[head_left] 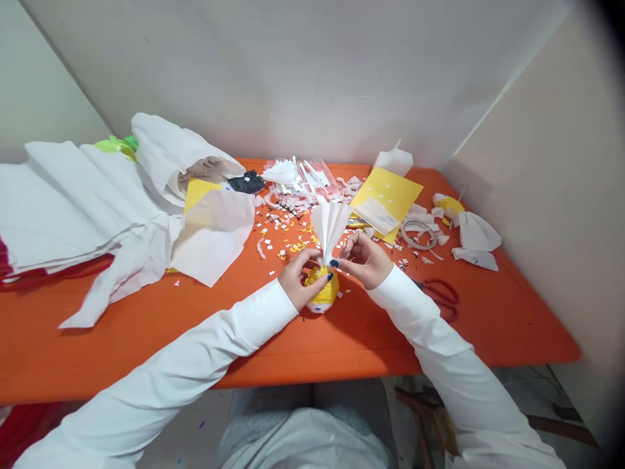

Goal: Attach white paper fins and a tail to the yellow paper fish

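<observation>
My left hand (303, 280) is wrapped around a small yellow ball-shaped bundle (325, 294) resting on the orange table (244, 339). White tissue paper (330, 225) fans upward from the bundle's top. My right hand (365, 260) is closed in a pinch at the neck of that tissue, just right of my left thumb; a thin thread-like strand seems to run from its fingers. Both sleeves are white.
Stacked white tissue sheets (83, 202) cover the table's left. Paper scraps litter the middle. Yellow card (390, 192), a tape ring (418, 234), red scissors (442, 294) and a finished yellow-and-white bundle (466, 225) lie to the right. A clear packet (303, 176) sits at the back.
</observation>
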Demonstrator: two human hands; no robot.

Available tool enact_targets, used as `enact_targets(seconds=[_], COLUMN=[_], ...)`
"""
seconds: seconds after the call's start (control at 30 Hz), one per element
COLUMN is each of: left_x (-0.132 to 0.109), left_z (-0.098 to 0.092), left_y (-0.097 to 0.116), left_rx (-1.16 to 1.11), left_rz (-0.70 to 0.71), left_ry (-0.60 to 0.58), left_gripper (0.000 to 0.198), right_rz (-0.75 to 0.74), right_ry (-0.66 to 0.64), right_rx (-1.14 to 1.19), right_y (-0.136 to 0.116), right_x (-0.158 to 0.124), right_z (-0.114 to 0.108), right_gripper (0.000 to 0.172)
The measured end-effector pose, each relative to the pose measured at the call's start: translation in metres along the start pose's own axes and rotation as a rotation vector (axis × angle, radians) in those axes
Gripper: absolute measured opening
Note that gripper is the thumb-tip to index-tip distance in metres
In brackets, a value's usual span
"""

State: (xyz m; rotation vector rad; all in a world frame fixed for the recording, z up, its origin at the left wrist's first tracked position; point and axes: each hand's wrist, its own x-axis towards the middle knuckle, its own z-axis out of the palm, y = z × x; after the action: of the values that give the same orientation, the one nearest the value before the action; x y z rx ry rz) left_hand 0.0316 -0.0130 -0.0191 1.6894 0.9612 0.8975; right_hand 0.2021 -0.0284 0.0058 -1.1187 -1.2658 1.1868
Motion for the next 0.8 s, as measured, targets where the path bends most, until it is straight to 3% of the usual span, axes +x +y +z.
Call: enact_targets(seconds=[0.43,0.8], left_x=[-0.003,-0.007], left_z=[0.000,0.002], left_y=[0.008,0.014], left_rx=[0.002,-0.173], left_rz=[-0.011,-0.055], left_ry=[0.008,-0.004], left_gripper=[0.033,0.050], right_rz=[0.074,0.070], right_ry=[0.015,0.012], right_rx=[0.007,-0.082], right_y=[-0.001,0.000], right_x=[-0.003,-0.006], right_z=[0.004,0.002], right_gripper=[0.050,0.047])
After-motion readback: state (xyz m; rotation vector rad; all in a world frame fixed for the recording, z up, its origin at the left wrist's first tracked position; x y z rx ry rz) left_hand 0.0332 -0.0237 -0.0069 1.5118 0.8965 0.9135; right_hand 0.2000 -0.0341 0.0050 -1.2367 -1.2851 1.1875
